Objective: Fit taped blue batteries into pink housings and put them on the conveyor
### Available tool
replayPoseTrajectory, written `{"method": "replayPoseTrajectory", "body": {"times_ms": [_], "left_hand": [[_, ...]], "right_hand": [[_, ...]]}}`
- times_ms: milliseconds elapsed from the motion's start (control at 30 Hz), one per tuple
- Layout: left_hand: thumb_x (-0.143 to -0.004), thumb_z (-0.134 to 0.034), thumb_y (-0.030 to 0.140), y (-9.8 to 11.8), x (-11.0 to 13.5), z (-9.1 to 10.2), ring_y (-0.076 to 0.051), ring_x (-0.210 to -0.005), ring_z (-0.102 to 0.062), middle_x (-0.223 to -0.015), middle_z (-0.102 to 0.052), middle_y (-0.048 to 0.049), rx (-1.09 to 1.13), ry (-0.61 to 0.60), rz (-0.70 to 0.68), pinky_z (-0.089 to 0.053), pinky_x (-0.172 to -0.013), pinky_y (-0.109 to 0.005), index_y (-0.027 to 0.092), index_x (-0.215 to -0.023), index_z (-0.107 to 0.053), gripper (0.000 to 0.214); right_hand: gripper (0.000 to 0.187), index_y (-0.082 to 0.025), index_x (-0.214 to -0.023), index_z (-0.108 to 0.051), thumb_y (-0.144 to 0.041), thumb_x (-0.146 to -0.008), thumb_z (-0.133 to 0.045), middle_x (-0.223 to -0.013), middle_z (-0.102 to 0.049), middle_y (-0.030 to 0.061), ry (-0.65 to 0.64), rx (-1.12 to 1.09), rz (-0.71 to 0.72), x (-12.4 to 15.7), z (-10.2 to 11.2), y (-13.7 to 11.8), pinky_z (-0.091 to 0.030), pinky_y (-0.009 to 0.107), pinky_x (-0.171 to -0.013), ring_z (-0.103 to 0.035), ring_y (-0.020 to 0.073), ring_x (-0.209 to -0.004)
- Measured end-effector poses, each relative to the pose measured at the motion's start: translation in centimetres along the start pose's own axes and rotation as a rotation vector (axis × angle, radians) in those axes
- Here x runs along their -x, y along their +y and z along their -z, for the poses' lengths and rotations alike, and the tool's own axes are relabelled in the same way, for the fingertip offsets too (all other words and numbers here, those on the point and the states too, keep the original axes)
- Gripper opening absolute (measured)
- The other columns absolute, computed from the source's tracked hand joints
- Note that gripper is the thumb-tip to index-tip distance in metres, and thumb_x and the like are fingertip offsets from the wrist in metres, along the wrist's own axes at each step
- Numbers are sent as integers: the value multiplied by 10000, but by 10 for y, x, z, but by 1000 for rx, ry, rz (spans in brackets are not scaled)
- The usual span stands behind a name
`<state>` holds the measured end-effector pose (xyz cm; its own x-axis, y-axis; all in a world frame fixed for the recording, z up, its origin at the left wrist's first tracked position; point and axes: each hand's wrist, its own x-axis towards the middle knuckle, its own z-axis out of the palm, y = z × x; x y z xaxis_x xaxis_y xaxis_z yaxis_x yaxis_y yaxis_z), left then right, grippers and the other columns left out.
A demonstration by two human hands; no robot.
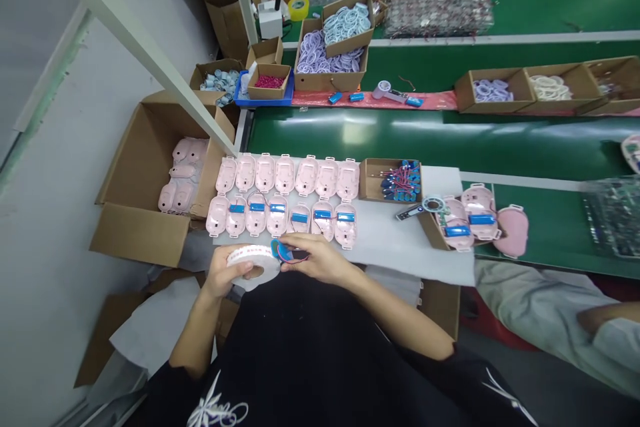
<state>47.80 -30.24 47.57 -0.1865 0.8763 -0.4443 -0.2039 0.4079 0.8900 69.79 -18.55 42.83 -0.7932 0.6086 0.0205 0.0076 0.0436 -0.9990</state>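
A white tape roll (254, 265) is gripped by the left hand (226, 273) at the near worktop (395, 240) edge. A blue battery (283, 251), touching the roll, is pinched by the right hand (320, 259). Pink shells (287, 195) are laid in two rows just beyond, with a battery box (393, 180) to their right.

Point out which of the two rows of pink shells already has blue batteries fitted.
The near row of pink shells, closest to the hands, holds blue batteries; the far row sits empty.
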Motion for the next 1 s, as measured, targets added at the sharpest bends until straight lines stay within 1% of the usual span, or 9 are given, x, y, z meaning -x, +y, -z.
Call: {"method": "replayPoseTrajectory", "body": {"times_ms": [200, 333, 467, 533, 700, 767, 800, 933, 1000], "left_hand": [[-718, -816, 437, -11, -1, 13, -134, -483, -478, -511, -563, -25, -46, -32, -33, -379, -486, -270, 56, -885, -778, 418], [-702, -814, 460, -15, -6, 10, -126, -454, -467, -494, -550, -10, 8, 75, -78, -374, -462, -258, 62, -944, -787, 466], [-692, -813, 483, -25, -9, 14, -117, -461, -447, -518, -549, -8, 92, 187, -88, -378, -467, -262, 77, -925, -786, 468], [-684, -822, 481, -30, -8, 26, -112, -467, -433, -527, -543, -6, 130, 162, -39, -350, -468, -256, 75, -921, -780, 472], [-726, -828, 426, -29, -1, 75, -94, -483, -397, -533, -501, 23, 135, 25, 92, -309, -486, -241, 85, -926, -764, 401], [-740, -826, 412, -27, -1, 93, -96, -489, -413, -548, -526, 19, 109, 42, 85, -322, -492, -241, 88, -927, -760, 380], [-737, -830, 408, -26, -3, 101, -98, -489, -425, -551, -544, 14, 103, 78, 68, -331, -494, -240, 88, -925, -758, 377], [-704, -831, 435, -35, -16, 124, -138, -504, -528, -509, -579, 9, 189, 317, -48, -412, -529, -249, 98, -922, -747, 410], [-696, -821, 447, -43, -22, 134, -157, -514, -562, -479, -573, 11, 236, 368, -52, -443, -547, -257, 109, -887, -738, 397]], "right_hand": [[632, -250, -1185, -727, -415, -620, -959, -1091, -742, 45, 26, -356, -282, 3, -23, 20, -637, 359, -862, -703, 211, -999], [709, -236, -1113, -720, -359, -481, -1016, -1087, -757, 55, 235, -620, -393, -4, -50, 37, -585, 434, -1003, -714, 232, -1031], [652, -248, -1125, -735, -396, -544, -992, -1070, -771, 55, 386, -673, -394, -15, -73, 47, -528, 492, -1086, -701, 269, -1103], [661, -231, -1141, -748, -387, -545, -990, -1056, -766, 42, 294, -635, -428, -21, -76, 48, -535, 480, -1072, -703, 258, -1068], [601, -180, -1127, -768, -341, -584, -967, -949, -716, -13, -171, -495, -516, -52, -79, 41, -582, 361, -933, -688, 199, -952], [568, -178, -1108, -766, -355, -604, -959, -939, -713, -14, -200, -505, -518, -67, -92, 39, -577, 353, -935, -686, 197, -951], [561, -182, -1089, -763, -371, -600, -962, -943, -718, -8, -147, -531, -510, -72, -102, 39, -574, 361, -947, -689, 201, -952], [540, -232, -1092, -719, -470, -656, -929, -1071, -749, 40, 260, -699, -449, -87, -149, 51, -558, 387, -1008, -705, 220, -1014], [542, -239, -1122, -700, -475, -683, -912, -1119, -750, 62, 341, -723, -466, -96, -162, 64, -559, 398, -1021, -712, 229, -1040]]}}
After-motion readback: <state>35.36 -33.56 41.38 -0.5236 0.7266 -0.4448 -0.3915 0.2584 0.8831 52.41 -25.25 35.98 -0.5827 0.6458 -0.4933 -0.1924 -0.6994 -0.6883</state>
